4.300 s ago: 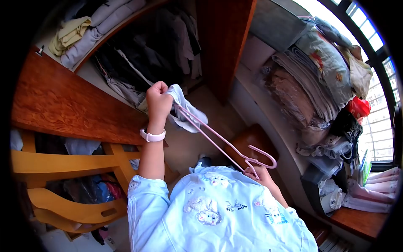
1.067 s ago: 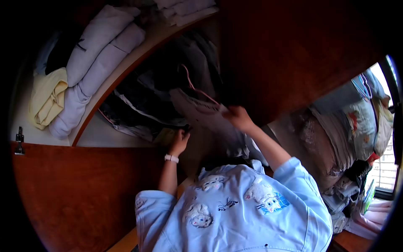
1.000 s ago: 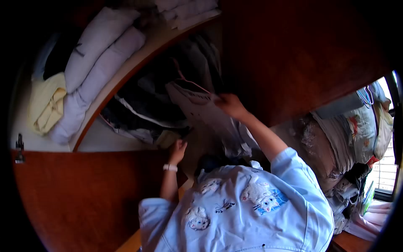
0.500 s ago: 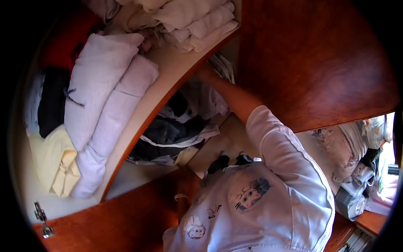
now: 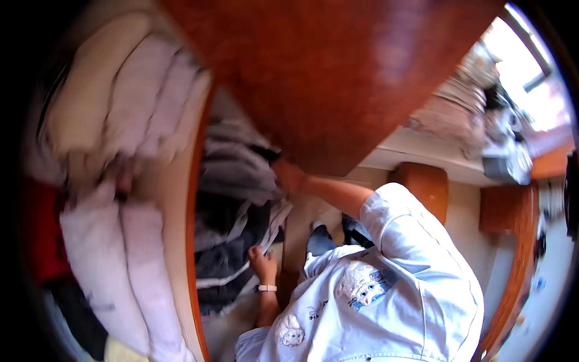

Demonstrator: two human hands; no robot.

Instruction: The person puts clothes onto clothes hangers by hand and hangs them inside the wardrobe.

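Observation:
My left hand (image 5: 263,265), with a pale band at the wrist, is beside the dark folded clothes (image 5: 235,232) on the lower shelf. Its fingers are slightly bent and apart, and I see nothing held in them. Higher up, my right hand (image 5: 291,176) reaches to the front edge of a pile of grey folded clothes (image 5: 232,166), close under the wooden door. Motion blur smears its fingers, so whether they grip the cloth is unclear. A dark patch (image 5: 265,153) shows just above that hand.
A reddish-brown door (image 5: 338,72) stands open above my right arm. Light folded clothes (image 5: 108,271) fill the shelf at left, behind its wooden edge (image 5: 202,241). A wooden stool-like block (image 5: 422,187) and more stacked textiles (image 5: 449,108) are at right.
The view has swung, bringing the lower shelf's clothes more into sight. My right hand has come out from deep in the shelf to the pile's edge. My left hand now shows beside the dark clothes.

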